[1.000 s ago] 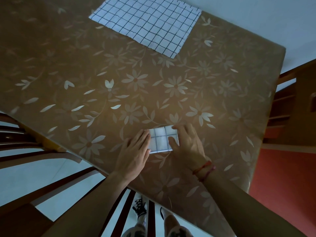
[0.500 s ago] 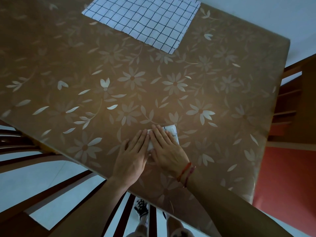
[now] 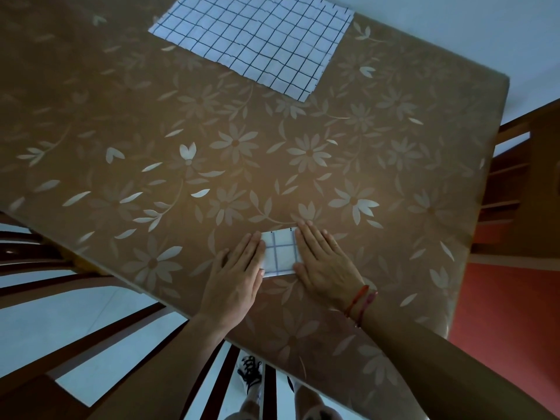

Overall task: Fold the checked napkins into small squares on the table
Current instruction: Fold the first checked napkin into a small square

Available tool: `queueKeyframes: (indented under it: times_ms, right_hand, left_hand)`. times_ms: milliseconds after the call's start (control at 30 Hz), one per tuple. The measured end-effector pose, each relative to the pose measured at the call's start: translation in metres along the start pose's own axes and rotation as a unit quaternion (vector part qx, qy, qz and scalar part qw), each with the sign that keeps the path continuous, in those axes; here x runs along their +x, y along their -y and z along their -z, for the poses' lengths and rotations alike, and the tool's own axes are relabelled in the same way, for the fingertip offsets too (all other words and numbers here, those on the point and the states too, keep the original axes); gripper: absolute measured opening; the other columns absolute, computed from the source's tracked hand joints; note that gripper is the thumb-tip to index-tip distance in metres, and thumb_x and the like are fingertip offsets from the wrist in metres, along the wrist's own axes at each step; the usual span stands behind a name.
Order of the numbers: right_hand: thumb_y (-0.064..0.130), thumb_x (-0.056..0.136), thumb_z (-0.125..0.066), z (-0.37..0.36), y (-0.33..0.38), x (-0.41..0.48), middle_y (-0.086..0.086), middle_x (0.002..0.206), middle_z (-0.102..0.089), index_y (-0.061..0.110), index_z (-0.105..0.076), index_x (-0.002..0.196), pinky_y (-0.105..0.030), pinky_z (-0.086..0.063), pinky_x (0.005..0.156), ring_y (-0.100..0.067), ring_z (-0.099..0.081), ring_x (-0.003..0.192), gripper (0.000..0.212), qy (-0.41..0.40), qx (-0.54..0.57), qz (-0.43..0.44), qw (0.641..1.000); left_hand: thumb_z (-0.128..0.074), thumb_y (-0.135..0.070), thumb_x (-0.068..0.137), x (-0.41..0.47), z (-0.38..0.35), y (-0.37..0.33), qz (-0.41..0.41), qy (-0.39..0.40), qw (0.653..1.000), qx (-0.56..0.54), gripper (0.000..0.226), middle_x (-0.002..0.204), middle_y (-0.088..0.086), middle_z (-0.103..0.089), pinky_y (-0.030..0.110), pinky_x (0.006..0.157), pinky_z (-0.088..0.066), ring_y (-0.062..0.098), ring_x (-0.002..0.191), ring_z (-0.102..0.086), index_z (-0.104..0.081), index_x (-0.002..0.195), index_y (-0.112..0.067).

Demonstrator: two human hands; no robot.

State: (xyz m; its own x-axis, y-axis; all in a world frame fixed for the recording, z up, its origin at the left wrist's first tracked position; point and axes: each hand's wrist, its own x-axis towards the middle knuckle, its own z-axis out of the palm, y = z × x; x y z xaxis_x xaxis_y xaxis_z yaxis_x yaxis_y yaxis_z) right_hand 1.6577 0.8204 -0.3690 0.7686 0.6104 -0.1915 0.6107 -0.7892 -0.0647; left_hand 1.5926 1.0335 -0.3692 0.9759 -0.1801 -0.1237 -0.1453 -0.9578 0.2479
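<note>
A small folded white napkin (image 3: 280, 253) with a dark check lies near the table's front edge. My left hand (image 3: 236, 274) lies flat, fingers straight, pressing its left edge. My right hand (image 3: 325, 262), with red cords at the wrist, lies flat along its right edge. Between the hands the folded square shows. At the far side of the table a larger checked napkin (image 3: 257, 43) lies spread out flat.
The table (image 3: 151, 131) is covered by a brown cloth with pale flowers. Wooden chair backs stand at the left (image 3: 60, 268) and below the front edge. Another wooden piece (image 3: 521, 183) stands to the right beside a red floor.
My right hand, which lay over the folded napkin half a second ago, has slid off to the right. My left hand has stayed at the left edge. The square is uncovered again.
</note>
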Motion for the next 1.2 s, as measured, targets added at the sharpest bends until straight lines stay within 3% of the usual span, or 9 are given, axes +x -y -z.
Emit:
queueKeyframes:
  times_ms: [233,300,400,500,733,900,1000,1100,1200]
  right_hand:
    - [0.038,0.098,-0.029,0.013,0.004,0.005,-0.021,0.151,-0.034,-0.004,-0.035,0.143,-0.045,-0.028,0.115,-0.03,-0.032,0.142,0.061,0.008,0.001,-0.005,1.0]
    - [0.037,0.095,-0.033,0.016,0.005,0.008,-0.021,0.15,-0.036,-0.003,-0.036,0.142,-0.043,-0.021,0.116,-0.03,-0.033,0.141,0.063,0.016,0.003,-0.008,1.0]
    - [0.036,0.091,-0.042,0.021,0.006,0.011,-0.02,0.148,-0.04,-0.002,-0.039,0.141,-0.04,-0.015,0.114,-0.031,-0.036,0.139,0.063,0.005,0.012,-0.01,1.0]
    - [0.03,0.083,-0.061,0.025,0.006,0.016,-0.018,0.143,-0.045,0.001,-0.044,0.137,-0.042,-0.023,0.115,-0.031,-0.042,0.134,0.063,-0.02,0.05,-0.006,0.999]
    - [0.02,0.077,-0.065,0.042,-0.002,0.017,-0.008,0.126,-0.051,0.01,-0.05,0.129,-0.035,-0.044,0.097,-0.026,-0.048,0.112,0.055,-0.024,0.171,-0.057,0.983]
    - [0.023,0.076,-0.067,0.043,-0.009,0.011,-0.004,0.121,-0.052,0.019,-0.046,0.136,-0.031,-0.042,0.09,-0.023,-0.049,0.109,0.063,-0.031,0.189,-0.089,0.977]
    - [0.031,0.077,-0.069,0.05,-0.009,0.005,0.001,0.111,-0.06,0.024,-0.054,0.129,-0.025,-0.044,0.087,-0.014,-0.055,0.099,0.054,-0.029,0.275,-0.122,0.953]
    - [0.026,0.074,-0.072,0.062,-0.01,-0.004,0.011,0.065,-0.061,0.033,-0.065,0.076,-0.012,-0.04,0.057,-0.002,-0.052,0.057,0.01,-0.038,0.374,-0.177,0.91]
    - [0.028,0.071,-0.076,0.063,-0.013,-0.015,0.009,0.065,-0.064,0.022,-0.073,0.082,-0.01,-0.042,0.055,0.002,-0.054,0.058,0.013,-0.017,0.452,-0.224,0.864]
  left_hand:
    - [-0.058,-0.026,0.09,0.01,0.012,-0.004,0.006,-0.03,0.999,-0.013,0.041,0.144,0.01,-0.047,0.044,0.096,-0.043,0.023,0.135,-0.042,-0.053,0.127,-0.011]
    - [-0.064,-0.025,0.085,0.013,0.018,-0.005,-0.002,-0.039,0.999,-0.008,0.039,0.134,0.009,-0.054,0.043,0.094,-0.043,0.024,0.127,-0.048,-0.055,0.121,-0.013]
    - [-0.072,-0.023,0.075,0.019,0.026,-0.007,-0.004,-0.043,0.999,-0.018,0.046,0.118,0.005,-0.058,0.042,0.092,-0.044,0.024,0.114,-0.053,-0.056,0.117,-0.015]
    - [-0.079,-0.017,0.06,0.028,0.032,-0.01,0.012,-0.042,0.999,-0.03,0.058,0.104,0.003,-0.058,0.042,0.087,-0.044,0.024,0.099,-0.056,-0.058,0.114,-0.017]
    - [-0.068,0.007,0.059,0.03,0.048,-0.022,0.01,-0.094,0.987,-0.132,0.065,0.107,0.0,-0.054,0.027,0.071,-0.048,0.019,0.087,-0.054,-0.051,0.113,-0.024]
    - [-0.057,-0.003,0.08,0.019,0.052,-0.027,0.049,-0.05,0.975,-0.212,0.051,0.108,-0.013,-0.054,0.027,0.077,-0.052,0.012,0.092,-0.057,-0.046,0.12,-0.034]
    - [-0.056,-0.002,0.082,0.017,0.057,-0.029,0.069,-0.039,0.957,-0.277,0.047,0.098,-0.021,-0.052,0.022,0.078,-0.05,0.004,0.09,-0.056,-0.059,0.119,-0.031]
    - [-0.058,-0.002,0.081,0.017,0.06,-0.031,0.115,-0.048,0.942,-0.31,0.034,0.092,-0.021,-0.056,0.019,0.075,-0.05,-0.003,0.086,-0.057,-0.067,0.097,-0.031]
    - [-0.058,-0.003,0.081,0.016,0.07,-0.036,0.168,-0.034,0.909,-0.379,0.032,0.076,-0.009,-0.059,0.015,0.062,-0.044,0.005,0.07,-0.057,-0.062,0.072,-0.034]
